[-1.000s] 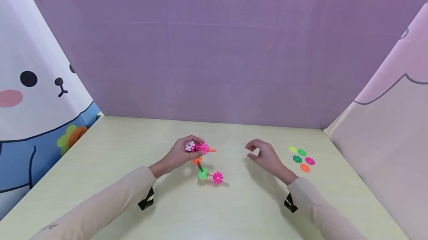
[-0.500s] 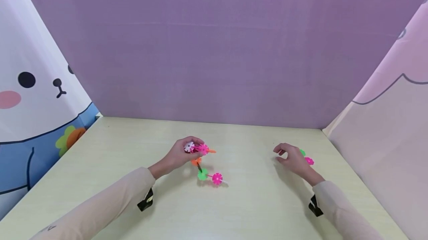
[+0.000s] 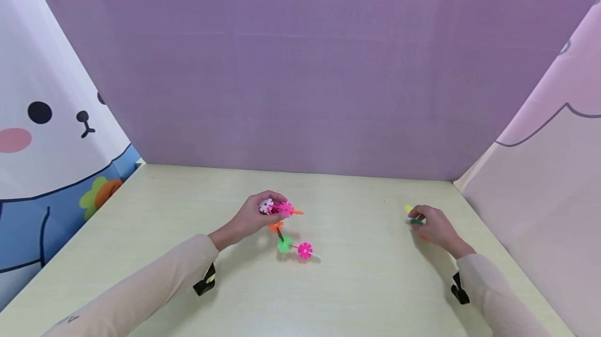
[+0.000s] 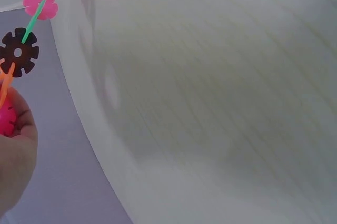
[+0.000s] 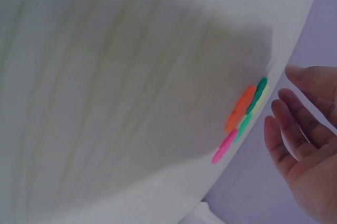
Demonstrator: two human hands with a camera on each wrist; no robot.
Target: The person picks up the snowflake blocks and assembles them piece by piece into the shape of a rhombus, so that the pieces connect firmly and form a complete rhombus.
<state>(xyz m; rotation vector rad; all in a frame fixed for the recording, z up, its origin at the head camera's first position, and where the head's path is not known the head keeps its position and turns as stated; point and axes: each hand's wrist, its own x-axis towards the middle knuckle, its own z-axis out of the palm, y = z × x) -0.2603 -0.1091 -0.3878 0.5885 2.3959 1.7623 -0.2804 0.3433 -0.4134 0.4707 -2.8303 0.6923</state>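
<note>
Your linked discs point(image 3: 284, 244) look like smooth plastic. Loose discs point(image 5: 240, 109) on your right, same plastic look; gloss too small to tell. Your counter point(image 3: 357, 290): smooth, pale wood-grain surface with a soft sheen. Purple backdrop point(image 3: 319, 71) ahead of you: matt cloth look, faint creases. Printed side panel point(image 3: 61, 154) on your left: smooth, cloth-like. Right panel point(image 3: 554, 185), same. Your sleeves point(image 3: 155, 279): matt, soft cloth, lightly wrinkled.

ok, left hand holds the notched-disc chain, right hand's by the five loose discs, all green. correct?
Not all green: the right wrist view shows an orange disc, a pink disc and a yellow disc beside a dark green disc and a light green disc. The left hand does hold the notched-disc chain, with the right hand by the five.
</note>
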